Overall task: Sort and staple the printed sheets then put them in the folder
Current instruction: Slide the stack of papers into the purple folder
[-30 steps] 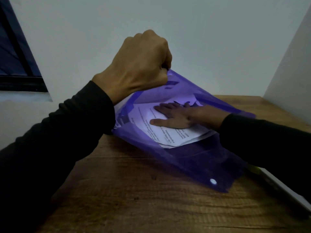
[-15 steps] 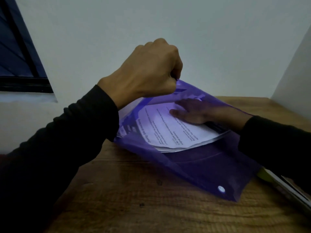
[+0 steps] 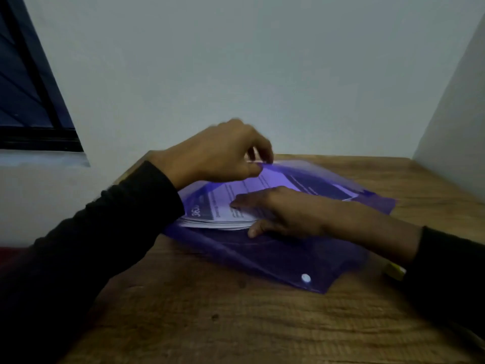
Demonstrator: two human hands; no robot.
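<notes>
On the brown wooden table (image 3: 236, 324) the translucent purple plastic folder (image 3: 288, 258) holds the stack of white printed sheets (image 3: 217, 219) under the flat, straight-fingered right hand (image 3: 283, 214), while the left hand (image 3: 223, 153) pinches the folder's upper edge.

A wooden table (image 3: 236, 324) stands in a corner of pale walls (image 3: 262, 74). A dark-framed window (image 3: 29, 101) sits at left above a light sill (image 3: 39, 158). The light is dim.
</notes>
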